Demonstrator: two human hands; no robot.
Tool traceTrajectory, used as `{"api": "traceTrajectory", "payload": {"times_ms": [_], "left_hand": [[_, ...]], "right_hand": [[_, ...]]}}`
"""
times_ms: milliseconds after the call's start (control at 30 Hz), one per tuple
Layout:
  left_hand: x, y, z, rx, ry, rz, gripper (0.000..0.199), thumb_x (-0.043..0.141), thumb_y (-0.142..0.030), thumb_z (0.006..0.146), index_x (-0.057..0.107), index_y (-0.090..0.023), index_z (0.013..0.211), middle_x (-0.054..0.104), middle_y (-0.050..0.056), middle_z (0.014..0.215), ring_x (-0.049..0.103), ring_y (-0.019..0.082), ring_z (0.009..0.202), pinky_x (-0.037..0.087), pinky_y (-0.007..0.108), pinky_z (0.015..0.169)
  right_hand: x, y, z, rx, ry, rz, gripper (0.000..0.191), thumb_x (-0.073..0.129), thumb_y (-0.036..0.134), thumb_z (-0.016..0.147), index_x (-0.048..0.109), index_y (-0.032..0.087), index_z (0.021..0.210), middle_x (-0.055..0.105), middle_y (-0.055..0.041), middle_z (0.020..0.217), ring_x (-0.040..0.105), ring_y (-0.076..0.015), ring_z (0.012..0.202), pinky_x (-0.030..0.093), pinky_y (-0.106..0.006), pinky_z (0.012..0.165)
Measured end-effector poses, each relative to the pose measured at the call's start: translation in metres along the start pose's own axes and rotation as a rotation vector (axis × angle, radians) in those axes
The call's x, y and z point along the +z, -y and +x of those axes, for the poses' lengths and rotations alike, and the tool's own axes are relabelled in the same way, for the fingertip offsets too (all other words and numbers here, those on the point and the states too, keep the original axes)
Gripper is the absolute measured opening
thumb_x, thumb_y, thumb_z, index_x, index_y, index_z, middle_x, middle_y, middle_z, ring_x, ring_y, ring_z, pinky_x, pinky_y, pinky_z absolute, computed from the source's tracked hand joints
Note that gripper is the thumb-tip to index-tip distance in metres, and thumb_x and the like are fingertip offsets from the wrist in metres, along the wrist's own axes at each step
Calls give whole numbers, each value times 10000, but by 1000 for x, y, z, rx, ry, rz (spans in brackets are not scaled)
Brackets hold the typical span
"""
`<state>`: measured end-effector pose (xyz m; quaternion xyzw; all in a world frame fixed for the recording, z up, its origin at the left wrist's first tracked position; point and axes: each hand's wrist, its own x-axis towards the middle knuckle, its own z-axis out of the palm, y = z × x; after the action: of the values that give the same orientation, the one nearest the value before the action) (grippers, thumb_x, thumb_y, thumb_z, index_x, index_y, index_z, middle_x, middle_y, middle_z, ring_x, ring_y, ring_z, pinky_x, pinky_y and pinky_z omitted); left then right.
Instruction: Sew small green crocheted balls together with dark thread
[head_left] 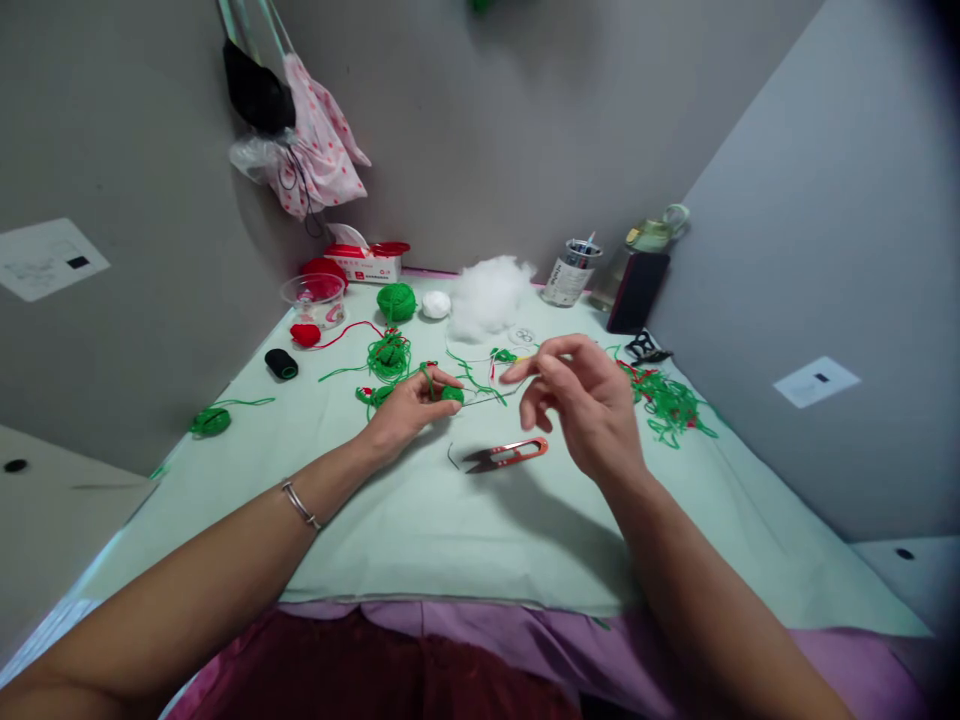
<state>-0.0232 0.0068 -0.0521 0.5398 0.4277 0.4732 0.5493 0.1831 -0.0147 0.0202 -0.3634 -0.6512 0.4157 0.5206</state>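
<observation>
My left hand (pixel 411 408) pinches a small green crocheted piece (pixel 452 395) between thumb and fingers, with green yarn looped over a finger. A thin dark strand or needle (pixel 487 400) reaches from that piece toward the right. My right hand (pixel 581 400) is raised over the table to the right, its thumb and index finger pressed together; what they hold, if anything, is too small to name. Below and between the hands lie orange-handled thread snips (pixel 510 455) with dark blades, beside a short curved dark strand (pixel 452 457).
White stuffing (pixel 491 298), a green yarn ball (pixel 396 302) and a clear tub (pixel 315 300) stand at the back. A pen tin (pixel 571 273) and a propped phone (pixel 637 292) are back right. Tangled green yarn (pixel 671 402) lies right, a black spool (pixel 281 364) left.
</observation>
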Motion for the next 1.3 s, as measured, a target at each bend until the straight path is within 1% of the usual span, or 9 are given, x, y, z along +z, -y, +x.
{"api": "traceTrajectory", "payload": {"times_ms": [100,200,300,400,533,733,933,1167,1300], "left_hand": [[-3,1,3,30,-6,71,225,774,-201,709,711,-194,925,543,-24,763,470,119,680,350,243,628],[-5,1,6,71,-71,111,185,772,-171,699,707,-194,871,526,-28,721,467,118,664,360,245,625],[-6,1,6,55,-34,55,202,771,-207,735,723,-193,931,584,-8,773,524,122,695,404,254,663],[-6,0,3,-26,77,-108,297,774,-229,761,704,-186,1047,675,36,950,627,145,821,475,292,798],[-2,-5,-1,-69,123,-275,305,788,-258,778,670,-164,1043,706,58,1000,672,170,902,500,372,939],[4,-8,-5,-41,112,-279,293,795,-248,775,667,-165,1025,713,50,982,673,165,913,496,343,925],[11,-4,-11,80,40,-161,272,794,-212,750,688,-179,999,695,45,987,635,172,936,485,308,872],[16,-7,-12,128,-11,-91,235,789,-197,726,692,-172,939,685,45,960,620,182,919,493,314,854],[17,-7,-9,139,-37,-66,247,789,-213,711,665,-170,919,671,36,953,617,176,903,501,307,824]], "right_hand": [[-10,7,1,235,266,206,234,547,444,960,467,236,887,648,27,615,516,-107,384,354,-224,377],[-21,19,-2,139,230,287,235,611,428,922,492,243,840,438,101,410,304,-67,298,271,-206,353],[-30,28,-4,30,157,320,255,649,443,892,510,252,798,274,128,387,160,-56,329,225,-215,372],[-29,22,0,38,152,235,213,669,431,869,573,242,852,342,99,467,236,-71,396,263,-231,423],[-13,-5,6,92,136,-110,174,673,349,852,633,182,827,510,28,630,414,-93,550,334,-245,515],[12,-37,1,-18,121,-448,104,629,225,872,718,171,865,591,-8,702,478,-117,621,362,-263,577],[14,-45,1,-13,108,-474,99,623,208,851,713,173,830,624,-18,697,523,-131,627,384,-260,583],[22,-46,2,29,59,-501,57,602,149,761,620,169,711,531,18,630,460,-107,583,352,-242,564],[27,-45,-2,-61,33,-520,62,582,130,763,600,170,719,520,21,657,450,-102,595,359,-241,585]]}}
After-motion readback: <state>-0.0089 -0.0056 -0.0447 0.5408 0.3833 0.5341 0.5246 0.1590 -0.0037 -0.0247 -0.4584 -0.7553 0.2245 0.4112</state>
